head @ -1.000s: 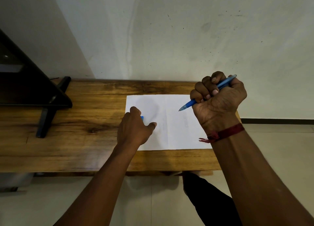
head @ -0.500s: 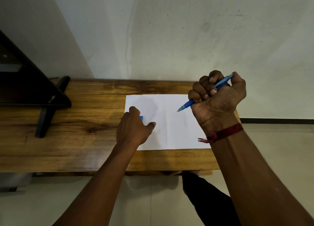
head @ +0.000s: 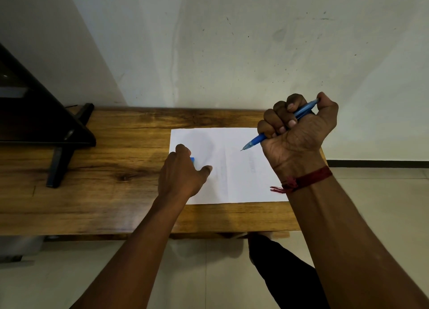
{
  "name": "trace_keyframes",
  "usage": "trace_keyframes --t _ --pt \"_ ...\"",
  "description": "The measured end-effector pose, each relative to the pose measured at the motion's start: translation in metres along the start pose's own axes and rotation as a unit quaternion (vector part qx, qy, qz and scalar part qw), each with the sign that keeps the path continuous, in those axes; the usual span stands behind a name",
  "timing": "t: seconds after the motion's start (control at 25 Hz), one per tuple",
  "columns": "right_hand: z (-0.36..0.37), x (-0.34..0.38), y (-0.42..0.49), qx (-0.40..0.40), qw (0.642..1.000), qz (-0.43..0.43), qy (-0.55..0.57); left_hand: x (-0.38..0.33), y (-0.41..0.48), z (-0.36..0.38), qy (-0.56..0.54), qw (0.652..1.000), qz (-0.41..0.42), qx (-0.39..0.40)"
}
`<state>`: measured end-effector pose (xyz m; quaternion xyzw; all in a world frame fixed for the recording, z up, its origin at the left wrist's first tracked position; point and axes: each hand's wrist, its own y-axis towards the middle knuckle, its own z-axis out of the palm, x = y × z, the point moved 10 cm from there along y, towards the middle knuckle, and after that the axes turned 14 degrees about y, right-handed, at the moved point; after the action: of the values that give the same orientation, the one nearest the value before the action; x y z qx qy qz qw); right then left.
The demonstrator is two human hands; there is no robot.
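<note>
My right hand (head: 299,132) fists blue pen (head: 255,139), tip above paper (head: 236,169). Left hand (head: 182,171) on paper, fingers curled over blue piece (head: 192,160).

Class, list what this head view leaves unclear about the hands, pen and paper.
blue thing: head view, mostly hidden inside the left hand; unidentifiable.
Marks on the paper: too faint to read.
pen: middle covered by the right hand.
black stand: cut off by the left edge.

Right hand (head: 299,132) grips a pen (head: 254,141) above the paper (head: 236,169); at nine o'clock, left hand (head: 183,171) holds a blue piece (head: 192,160).
</note>
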<state>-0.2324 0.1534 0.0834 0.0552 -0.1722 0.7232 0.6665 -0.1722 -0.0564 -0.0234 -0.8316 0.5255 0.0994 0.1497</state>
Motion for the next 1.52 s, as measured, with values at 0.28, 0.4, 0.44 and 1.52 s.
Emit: trace_keyframes --t 0.28,0.4,0.44,1.52 --pt "0.000 -0.001 0.000 -0.005 1.000 0.006 -0.014 0.000 0.000 0.000 -0.008 1.000 0.000 0.002" --pt "0.001 -0.004 0.001 -0.002 0.999 0.013 -0.047 0.000 0.000 -0.002 -0.014 1.000 0.001 0.004" --pt "0.000 -0.005 0.002 -0.007 0.998 0.015 -0.062 0.000 0.000 -0.003 -0.015 1.000 0.002 0.003" --pt "-0.093 -0.029 0.034 -0.107 0.656 -0.053 -0.745 0.023 0.004 0.011 0.032 0.996 -0.078 -0.030"
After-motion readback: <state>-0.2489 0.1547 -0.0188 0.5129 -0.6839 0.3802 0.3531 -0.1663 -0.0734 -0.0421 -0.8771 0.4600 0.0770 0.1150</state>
